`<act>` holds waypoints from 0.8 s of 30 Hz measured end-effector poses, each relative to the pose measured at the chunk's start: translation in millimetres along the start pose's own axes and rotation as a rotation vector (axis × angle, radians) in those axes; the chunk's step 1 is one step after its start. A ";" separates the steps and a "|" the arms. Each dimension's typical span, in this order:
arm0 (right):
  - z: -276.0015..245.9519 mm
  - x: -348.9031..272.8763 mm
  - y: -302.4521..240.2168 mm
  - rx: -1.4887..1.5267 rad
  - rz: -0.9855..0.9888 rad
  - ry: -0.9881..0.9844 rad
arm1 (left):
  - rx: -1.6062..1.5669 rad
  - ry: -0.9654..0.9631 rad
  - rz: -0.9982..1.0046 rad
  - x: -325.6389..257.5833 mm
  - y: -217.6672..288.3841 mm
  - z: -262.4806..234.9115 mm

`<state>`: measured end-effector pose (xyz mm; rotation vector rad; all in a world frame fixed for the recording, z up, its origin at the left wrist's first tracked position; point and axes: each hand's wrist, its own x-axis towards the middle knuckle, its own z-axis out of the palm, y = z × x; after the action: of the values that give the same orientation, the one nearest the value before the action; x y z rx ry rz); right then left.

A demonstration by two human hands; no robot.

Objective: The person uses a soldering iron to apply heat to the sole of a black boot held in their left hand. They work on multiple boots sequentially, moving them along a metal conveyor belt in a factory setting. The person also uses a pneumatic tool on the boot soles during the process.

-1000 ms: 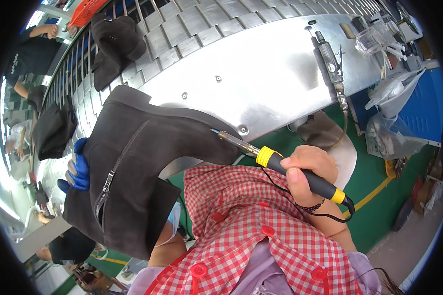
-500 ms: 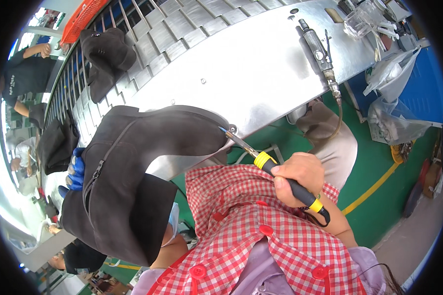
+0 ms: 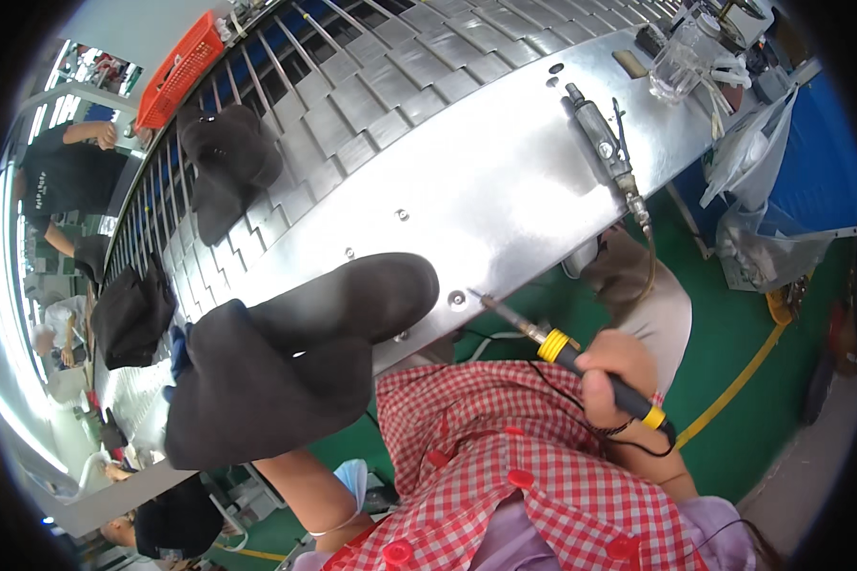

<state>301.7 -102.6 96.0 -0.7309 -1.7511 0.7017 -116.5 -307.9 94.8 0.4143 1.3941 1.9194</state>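
Note:
A dark brown boot (image 3: 271, 400) hangs over the near edge of the metal table, blurred by motion, with what looks like its sole turned up. My left hand (image 3: 178, 352) grips it from the far left side; only blue-gloved fingers show and the boot hides the rest. In my bare right hand (image 3: 619, 376) is a soldering iron (image 3: 558, 345) with a black and yellow handle and a cord. Its metal tip points left and stands apart from the boot's toe, close to a bolt on the table edge.
A slatted metal conveyor (image 3: 352, 114) runs along the far side, carrying another dark boot (image 3: 229, 167) and a dark boot (image 3: 131, 319) at left. An air tool (image 3: 605, 143) with a hose lies right. Beyond are an orange basket (image 3: 181, 71) and a co-worker (image 3: 71, 176).
The boot has turned from its zipped side to its sole. My right hand has drawn the soldering iron away from the toe, slightly right and toward me.

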 end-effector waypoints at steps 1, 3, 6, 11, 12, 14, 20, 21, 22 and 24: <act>-1.2 -1.0 -2.3 0.021 0.030 0.038 | -0.023 -0.016 -0.008 -0.8 -4.1 0.4; -3.1 -0.6 -4.0 0.056 0.075 0.113 | -0.073 -0.044 -0.060 -13.5 -1.7 -7.3; -10.2 -4.9 -9.8 0.036 0.153 0.147 | -0.141 -0.115 -0.139 -37.0 -7.1 -23.6; -18.3 -2.9 -21.3 0.055 0.239 0.262 | 0.346 -0.271 -0.107 -44.1 -5.8 -35.6; -17.5 0.4 -23.4 0.038 0.222 0.267 | 0.509 -0.351 0.027 -39.3 9.0 -16.7; -19.5 3.1 -34.3 0.104 0.256 0.299 | 0.719 -0.368 0.251 -26.0 42.3 23.4; -30.3 -1.2 -55.2 0.041 0.181 0.327 | 1.050 -0.036 0.997 26.3 104.3 146.0; -33.4 -4.9 -58.5 0.060 0.214 0.370 | 1.144 -0.043 1.162 39.9 116.0 156.5; -35.3 -7.4 -60.8 0.060 0.218 0.382 | 0.888 -0.120 1.038 52.5 117.7 155.1; -37.7 -11.4 -63.4 0.061 0.231 0.403 | 0.165 -0.272 0.678 74.0 118.3 153.1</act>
<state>332.0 -147.7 147.0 -0.9688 -1.2873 0.7019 -114.3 -168.9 248.4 1.3137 1.3303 2.1488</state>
